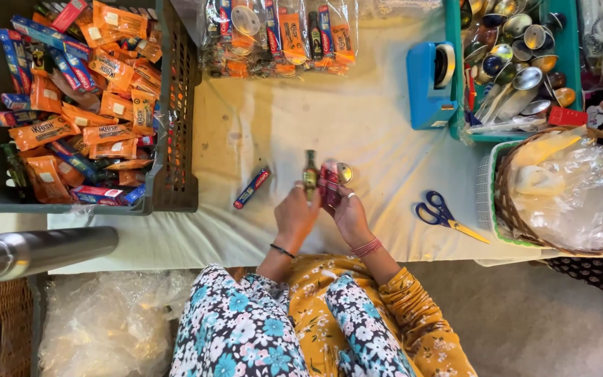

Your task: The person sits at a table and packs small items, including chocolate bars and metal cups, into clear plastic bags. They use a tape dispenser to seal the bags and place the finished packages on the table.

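At the bottom centre of the frame sits the person, lap in flowered cloth, both forearms reaching up to the middle of the picture. The left hand [294, 213] is closed around a small dark bottle [310, 174], held upright just above the cloth-covered table [280, 126]. The right hand [347, 213] grips a red packet [329, 185] pressed against the bottle, with a small round metal cup [344, 172] showing behind it. The set looks gathered in the hands but not yet wrapped or taped. One red-and-blue tube [252, 188] lies loose to the left, blue-handled scissors [448, 216] to the right. Farther up, a blue tape dispenser [430, 84] stands untouched. At upper left a dark crate [176, 105] is heaped with orange sachets; at upper centre lie finished clear bundles [280, 35].
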